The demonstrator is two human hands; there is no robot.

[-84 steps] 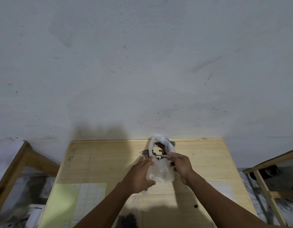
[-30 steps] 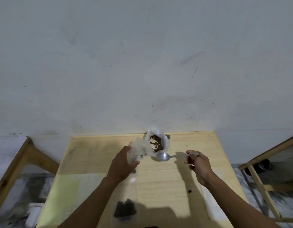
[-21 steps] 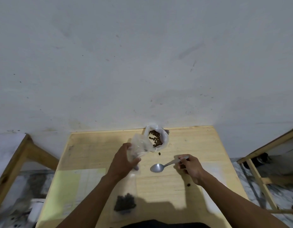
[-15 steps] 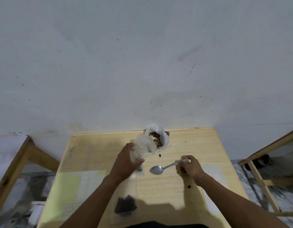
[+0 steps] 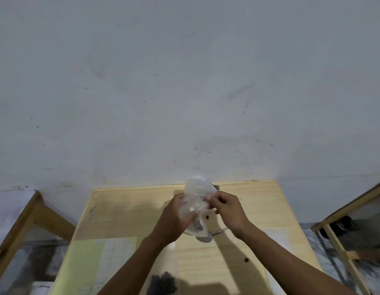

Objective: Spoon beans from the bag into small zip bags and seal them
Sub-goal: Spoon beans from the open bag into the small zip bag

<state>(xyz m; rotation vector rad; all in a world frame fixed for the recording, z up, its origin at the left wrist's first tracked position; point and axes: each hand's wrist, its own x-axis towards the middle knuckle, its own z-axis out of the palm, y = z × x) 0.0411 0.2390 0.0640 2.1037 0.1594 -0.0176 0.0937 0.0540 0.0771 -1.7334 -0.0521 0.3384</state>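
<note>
I hold a small clear zip bag (image 5: 195, 196) up over the wooden table (image 5: 125, 211) with both hands. My left hand (image 5: 174, 218) grips its left side and lower part. My right hand (image 5: 226, 209) pinches its right edge. A few dark beans sit at the bag's bottom. The metal spoon (image 5: 206, 238) lies on the table below the bag, partly hidden by it. The big bean bag is hidden behind the zip bag, apart from a dark bit (image 5: 215, 186) at the table's back edge.
A filled bag of dark beans (image 5: 162, 284) lies at the table's near edge. A green and white sheet (image 5: 99, 265) covers the near left. Loose beans (image 5: 246, 260) lie on the right. Wooden frames stand at left (image 5: 31, 218) and right (image 5: 342, 211).
My right hand has let go of the spoon, which now lies on the table, and has come up to pinch the zip bag. My left hand has raised the bag in front of the bean bag.
</note>
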